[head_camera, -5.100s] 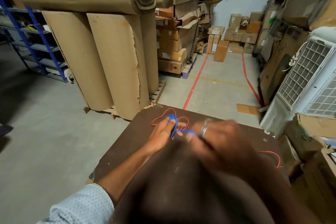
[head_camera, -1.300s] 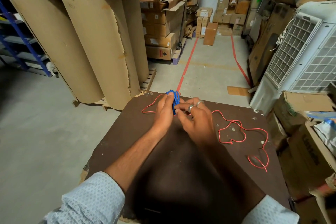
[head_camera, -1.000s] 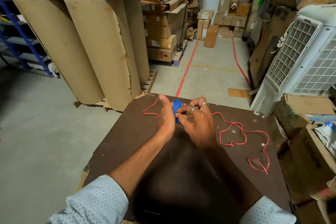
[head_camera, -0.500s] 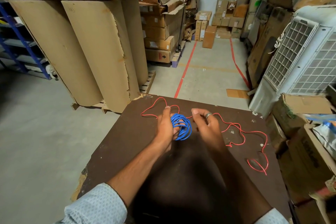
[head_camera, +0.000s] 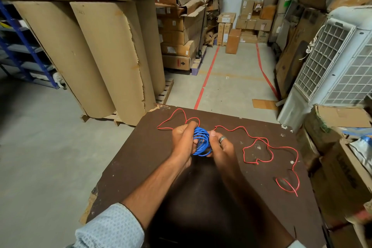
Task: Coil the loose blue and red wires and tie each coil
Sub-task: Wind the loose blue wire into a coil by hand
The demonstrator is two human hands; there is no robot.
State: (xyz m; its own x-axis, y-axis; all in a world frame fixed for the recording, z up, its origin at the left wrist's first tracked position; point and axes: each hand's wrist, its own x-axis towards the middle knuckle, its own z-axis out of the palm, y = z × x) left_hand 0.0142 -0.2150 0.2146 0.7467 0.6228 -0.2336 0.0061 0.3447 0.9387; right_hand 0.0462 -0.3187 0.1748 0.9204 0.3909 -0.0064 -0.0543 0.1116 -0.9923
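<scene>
Hands are held together over the table (head_camera: 141, 167), at about 12 o'clock from the wearer, just short of the far edge. Blue coil (head_camera: 201, 142) is gripped between them. Left hand (head_camera: 184, 141) is curled round the coil's left side, fingers wrapped over the top loops. Right hand (head_camera: 220, 146) is clamped on the right side, thumb pressed against the loops; a ring (head_camera: 222, 139) is seen on one finger. Coil is held upright, several loops bunched, lifted off or barely above the board; contact with the board cannot be told. Whether a tie is on the coil cannot be told.

Red wire (head_camera: 259, 148) is left loose on the table, uncoiled. One stretch is laid at 11 o'clock of the hands in an open loop near the far edge; it passes behind the hands. The rest is trailed to 3 o'clock in irregular bends and ended at 4 o'clock in a small loop near the right edge. Red wire is touched by neither hand as far as can be seen.

Cardboard rolls (head_camera: 96, 56) are stood on a pallet at 10 o'clock beyond the table. Stacked boxes (head_camera: 181, 36) are seen at 12 o'clock. A cooler (head_camera: 330, 62) is stood at 2 o'clock. Patterned sleeve (head_camera: 112, 227) is seen on the left forearm.
</scene>
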